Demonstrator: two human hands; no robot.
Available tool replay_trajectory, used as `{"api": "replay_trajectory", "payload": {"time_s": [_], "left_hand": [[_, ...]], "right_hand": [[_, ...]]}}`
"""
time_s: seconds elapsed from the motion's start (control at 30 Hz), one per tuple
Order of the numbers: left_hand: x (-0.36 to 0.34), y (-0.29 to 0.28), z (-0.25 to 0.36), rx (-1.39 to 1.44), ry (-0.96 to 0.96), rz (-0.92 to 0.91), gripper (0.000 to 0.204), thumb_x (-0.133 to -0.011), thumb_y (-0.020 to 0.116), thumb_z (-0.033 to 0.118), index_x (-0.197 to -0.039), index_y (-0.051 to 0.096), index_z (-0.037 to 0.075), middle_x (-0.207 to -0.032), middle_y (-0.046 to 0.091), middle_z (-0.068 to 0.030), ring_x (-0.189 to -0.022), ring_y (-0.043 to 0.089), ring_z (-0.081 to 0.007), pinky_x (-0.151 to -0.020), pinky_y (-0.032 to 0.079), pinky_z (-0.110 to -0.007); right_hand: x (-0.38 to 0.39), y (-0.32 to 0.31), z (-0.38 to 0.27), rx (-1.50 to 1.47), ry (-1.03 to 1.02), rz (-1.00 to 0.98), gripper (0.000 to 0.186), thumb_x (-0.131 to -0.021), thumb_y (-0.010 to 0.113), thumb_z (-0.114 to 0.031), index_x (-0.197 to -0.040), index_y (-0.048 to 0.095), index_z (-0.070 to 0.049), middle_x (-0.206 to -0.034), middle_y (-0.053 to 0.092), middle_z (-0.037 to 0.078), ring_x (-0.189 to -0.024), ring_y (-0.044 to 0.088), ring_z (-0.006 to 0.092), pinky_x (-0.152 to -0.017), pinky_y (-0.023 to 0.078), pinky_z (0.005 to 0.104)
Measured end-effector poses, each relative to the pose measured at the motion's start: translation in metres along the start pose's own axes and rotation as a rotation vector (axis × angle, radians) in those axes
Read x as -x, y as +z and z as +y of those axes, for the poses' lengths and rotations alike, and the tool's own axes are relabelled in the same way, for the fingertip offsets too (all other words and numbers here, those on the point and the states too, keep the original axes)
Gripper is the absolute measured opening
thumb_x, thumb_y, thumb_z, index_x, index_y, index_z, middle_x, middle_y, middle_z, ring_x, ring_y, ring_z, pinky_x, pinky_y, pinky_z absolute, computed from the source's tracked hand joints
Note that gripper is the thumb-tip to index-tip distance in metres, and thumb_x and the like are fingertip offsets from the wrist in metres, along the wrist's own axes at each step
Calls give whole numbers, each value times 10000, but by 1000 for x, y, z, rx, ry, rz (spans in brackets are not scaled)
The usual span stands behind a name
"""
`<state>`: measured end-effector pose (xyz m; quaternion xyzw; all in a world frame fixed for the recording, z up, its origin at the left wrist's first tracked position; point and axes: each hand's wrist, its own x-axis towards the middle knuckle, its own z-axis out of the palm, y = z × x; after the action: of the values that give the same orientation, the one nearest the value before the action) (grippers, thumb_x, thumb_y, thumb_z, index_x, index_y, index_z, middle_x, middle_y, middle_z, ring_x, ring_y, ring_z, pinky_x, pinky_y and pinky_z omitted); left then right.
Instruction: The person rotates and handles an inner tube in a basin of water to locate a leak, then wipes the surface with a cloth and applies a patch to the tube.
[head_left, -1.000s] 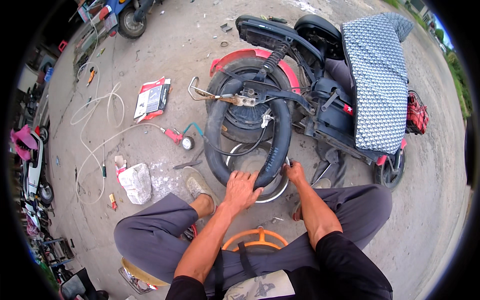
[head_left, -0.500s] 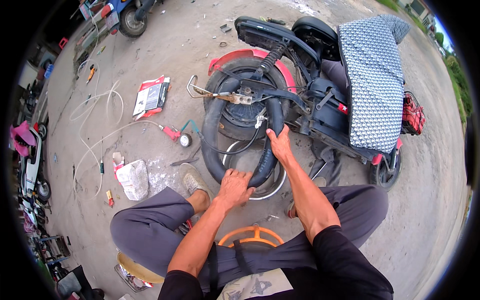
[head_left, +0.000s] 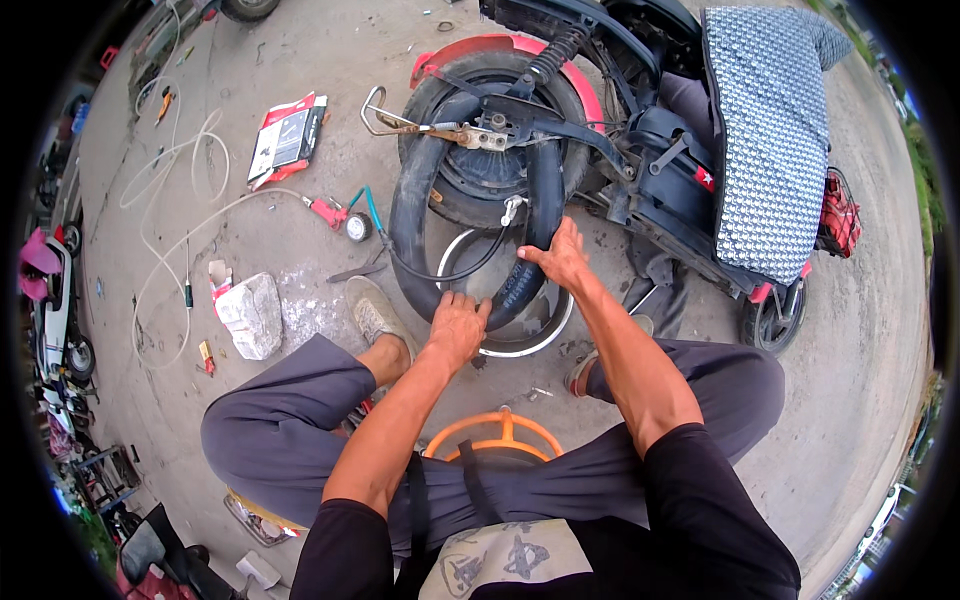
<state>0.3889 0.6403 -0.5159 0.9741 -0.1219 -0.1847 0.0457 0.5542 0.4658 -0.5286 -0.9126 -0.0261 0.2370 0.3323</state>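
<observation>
the black inner tube (head_left: 415,215) hangs mostly free of the scooter wheel (head_left: 490,150) (still looped round it), left hand (head_left: 457,325) and right hand (head_left: 560,258) both closed on it.

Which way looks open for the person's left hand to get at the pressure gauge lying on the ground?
Probably yes: the left hand rests on the black inner tube, and the pressure gauge lies just beyond it on open concrete, unobstructed.

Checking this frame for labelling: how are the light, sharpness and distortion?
Head view: soft, even daylight, only faint shadows; left hand and right hand on the inner tube look sharp; fisheye bends edges toward the black rim; no strong glare.
</observation>
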Motion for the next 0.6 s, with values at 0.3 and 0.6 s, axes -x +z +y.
{"api": "replay_trajectory", "payload": {"time_s": [0.3, 0.6], "left_hand": [[-20, 9, -3, -82, 8, -103, 588, -847, 728, 330, -1352, 560, 81, -1068, 667, -119, -1072, 598, -269, -969, 397, -393], [-42, 22, -24, 109, 14, -262, 642, -866, 630, 148, -1475, 441, 77, -1176, 664, -158, -1132, 630, -297, -1024, 445, -473]], "right_hand": [[-5, -2, -4, -21, 87, -46, 1029, -627, 944, -330, -1392, 336, -10, -1388, 475, 222, -1303, 489, 413, -1073, 440, 481], [-22, 15, 26, -75, 49, -35, 898, -645, 933, -263, -1365, 456, -17, -1222, 648, 260, -1175, 621, 392, -1002, 485, 442]]}}
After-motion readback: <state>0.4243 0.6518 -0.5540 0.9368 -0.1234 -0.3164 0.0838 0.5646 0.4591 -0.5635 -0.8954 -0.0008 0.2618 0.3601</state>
